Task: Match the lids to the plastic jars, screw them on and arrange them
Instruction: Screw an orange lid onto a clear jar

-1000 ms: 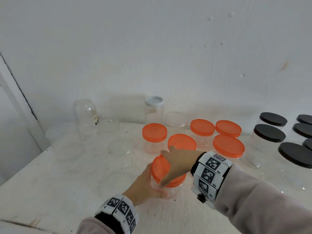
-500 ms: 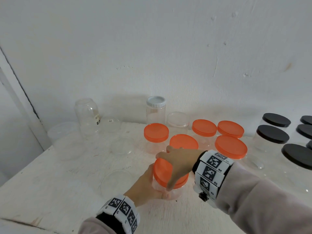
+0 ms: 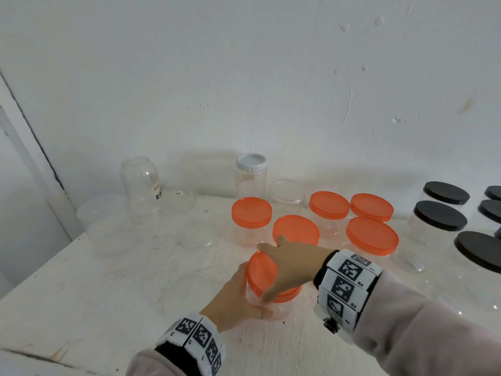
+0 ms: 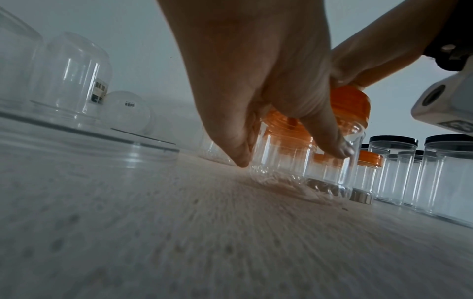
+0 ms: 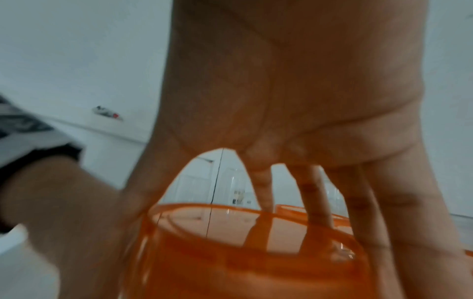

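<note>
Lid-tightening under way, low centre of the head view. Left hand [image 3: 233, 297] wrapped round the clear jar [image 3: 271, 308], fingers [image 4: 330, 141] curled on its wall in the left wrist view, likely bracing it against the twist. Right hand [image 3: 292, 264] clamped over the orange lid [image 3: 261, 270], fingers [image 5: 314, 194] spread down around the rim in the right wrist view, thumb on the near side: a turning grip, by the look of it. Lid and jar tilted towards the left of frame, base barely on the tabletop [image 3: 108, 294]. Cannot tell whether the thread has seated fully.

Five orange-lidded jars [image 3: 295, 229] grouped just above the hands, probably the spot for this one once done. Black-lidded jars [image 3: 439, 215] lined up at right edge. White-lidded jar [image 3: 250, 172] at centre back by the wall, a clear-lidded one [image 3: 286, 191] beside it. Open clear jars [image 3: 141, 180] and loose clear lids [image 3: 198, 232] at left, not yet matched, so plenty left to do.
</note>
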Motion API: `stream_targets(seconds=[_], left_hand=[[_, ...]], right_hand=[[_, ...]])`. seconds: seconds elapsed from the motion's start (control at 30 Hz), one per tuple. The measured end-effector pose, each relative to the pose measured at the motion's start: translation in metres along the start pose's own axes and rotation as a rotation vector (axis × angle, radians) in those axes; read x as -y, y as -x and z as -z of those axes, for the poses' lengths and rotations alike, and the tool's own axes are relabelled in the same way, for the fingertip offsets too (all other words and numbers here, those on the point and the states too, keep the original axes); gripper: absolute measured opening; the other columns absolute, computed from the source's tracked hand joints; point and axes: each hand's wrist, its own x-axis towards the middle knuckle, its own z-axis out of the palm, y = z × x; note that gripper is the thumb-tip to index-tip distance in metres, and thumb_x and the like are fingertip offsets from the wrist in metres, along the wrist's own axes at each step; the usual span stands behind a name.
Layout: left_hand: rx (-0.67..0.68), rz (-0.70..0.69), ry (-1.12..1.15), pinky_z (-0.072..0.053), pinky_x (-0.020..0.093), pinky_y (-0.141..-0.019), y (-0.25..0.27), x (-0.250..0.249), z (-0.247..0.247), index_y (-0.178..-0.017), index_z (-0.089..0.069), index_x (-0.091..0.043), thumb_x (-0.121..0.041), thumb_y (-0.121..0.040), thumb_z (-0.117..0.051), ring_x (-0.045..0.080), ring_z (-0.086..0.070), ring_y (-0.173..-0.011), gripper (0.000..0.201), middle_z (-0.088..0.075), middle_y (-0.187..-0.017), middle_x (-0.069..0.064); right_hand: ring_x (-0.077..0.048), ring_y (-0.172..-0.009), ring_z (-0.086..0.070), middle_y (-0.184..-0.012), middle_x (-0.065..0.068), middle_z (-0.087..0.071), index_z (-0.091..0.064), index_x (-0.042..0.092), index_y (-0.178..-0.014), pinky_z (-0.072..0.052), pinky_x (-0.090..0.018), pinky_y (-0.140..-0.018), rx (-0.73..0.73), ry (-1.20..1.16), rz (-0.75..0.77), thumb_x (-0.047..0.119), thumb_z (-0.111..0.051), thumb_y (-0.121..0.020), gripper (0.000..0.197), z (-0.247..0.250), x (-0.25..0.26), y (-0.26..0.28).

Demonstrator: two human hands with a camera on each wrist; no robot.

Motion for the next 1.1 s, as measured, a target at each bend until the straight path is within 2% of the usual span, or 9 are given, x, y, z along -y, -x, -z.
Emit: stream_targets(seconds=[0.07, 0.13, 0.3, 0.43, 0.6, 0.7, 0.9, 1.0, 1.1], left_hand=[[-0.009, 0.003, -0.021, -0.042, 0.035, -0.106, 0.0, -0.001, -0.001, -0.132, -0.021, -0.037, -0.023, -0.062, -0.087, 0.007, -0.044, -0.123, 0.098, -0.043, -0.133, -0.012], [-0.02, 0.005, -0.055, -0.041, 0.032, -0.106, -0.001, 0.0, -0.001, -0.134, -0.02, -0.036, -0.023, -0.063, -0.087, 0.007, -0.043, -0.123, 0.098, -0.042, -0.132, -0.012], [-0.012, 0.008, -0.016, -0.043, 0.035, -0.105, -0.002, 0.002, -0.001, -0.14, -0.022, -0.03, -0.031, -0.056, -0.086, 0.008, -0.046, -0.123, 0.106, -0.045, -0.133, -0.012], [0.0, -0.004, 0.027, -0.043, 0.029, -0.102, -0.002, 0.006, 0.0, -0.137, -0.022, -0.035, -0.036, -0.054, -0.087, 0.003, -0.046, -0.122, 0.106, -0.045, -0.133, -0.017], [-0.014, -0.006, -0.004, -0.04, 0.012, -0.09, -0.003, 0.006, 0.0, -0.136, -0.021, -0.037, -0.031, -0.057, -0.088, -0.003, -0.045, -0.117, 0.103, -0.043, -0.128, -0.021], [-0.025, -0.002, -0.036, -0.042, 0.023, -0.1, -0.003, 0.005, -0.001, -0.138, -0.02, -0.034, -0.029, -0.06, -0.087, 0.004, -0.045, -0.12, 0.103, -0.044, -0.13, -0.015], [-0.014, -0.004, -0.003, -0.043, 0.029, -0.103, -0.001, 0.004, -0.001, -0.139, -0.021, -0.034, -0.037, -0.054, -0.087, 0.002, -0.047, -0.119, 0.107, -0.046, -0.131, -0.016], [-0.022, 0.01, -0.011, -0.043, 0.033, -0.104, -0.002, 0.005, -0.001, -0.141, -0.02, -0.031, -0.034, -0.056, -0.086, 0.005, -0.047, -0.121, 0.108, -0.045, -0.132, -0.014], [-0.028, 0.01, -0.034, -0.042, 0.035, -0.105, -0.003, 0.005, -0.002, -0.142, -0.019, -0.031, -0.032, -0.057, -0.087, 0.007, -0.045, -0.123, 0.109, -0.043, -0.134, -0.013]], right_hand=[[-0.032, -0.137, -0.024, -0.151, 0.004, -0.018, -0.004, 0.051, -0.146, -0.04, -0.058, -0.098, 0.061, 0.031, 0.047, 0.064, -0.076, -0.061, 0.112, 0.005, 0.001, 0.0], [-0.03, -0.136, -0.024, -0.147, 0.006, -0.021, -0.009, 0.054, -0.144, -0.04, -0.059, -0.096, 0.075, 0.047, 0.076, 0.059, -0.079, -0.061, 0.109, 0.009, 0.002, -0.001], [-0.034, -0.129, -0.034, -0.139, 0.003, -0.03, -0.016, 0.047, -0.145, -0.042, -0.048, -0.093, 0.018, 0.026, 0.045, 0.073, -0.071, -0.059, 0.106, 0.004, 0.0, -0.005], [-0.035, -0.126, -0.04, -0.146, -0.005, -0.027, -0.014, 0.037, -0.148, -0.041, -0.043, -0.09, -0.022, -0.022, -0.013, 0.082, -0.063, -0.059, 0.112, -0.005, 0.0, -0.006], [-0.032, -0.14, -0.022, -0.153, 0.003, -0.015, 0.0, 0.045, -0.148, -0.037, -0.059, -0.102, 0.077, 0.026, 0.028, 0.066, -0.075, -0.061, 0.117, 0.002, -0.001, -0.002], [-0.029, -0.133, -0.027, -0.145, 0.006, -0.024, -0.007, 0.048, -0.146, -0.042, -0.056, -0.097, 0.049, 0.035, 0.084, 0.06, -0.079, -0.06, 0.113, 0.004, -0.002, -0.003], [-0.03, -0.118, -0.04, -0.137, -0.001, -0.032, -0.014, 0.038, -0.146, -0.043, -0.041, -0.086, -0.092, 0.036, 0.052, 0.078, -0.065, -0.057, 0.11, -0.009, -0.004, -0.006], [-0.034, -0.122, -0.039, -0.143, -0.005, -0.027, -0.01, 0.036, -0.148, -0.043, -0.044, -0.09, -0.073, -0.001, -0.001, 0.082, -0.062, -0.056, 0.116, -0.012, -0.004, -0.005], [-0.031, -0.134, -0.028, -0.149, 0.001, -0.018, -0.001, 0.043, -0.148, -0.041, -0.055, -0.098, 0.03, 0.003, 0.007, 0.074, -0.071, -0.057, 0.119, -0.004, -0.006, -0.003]])
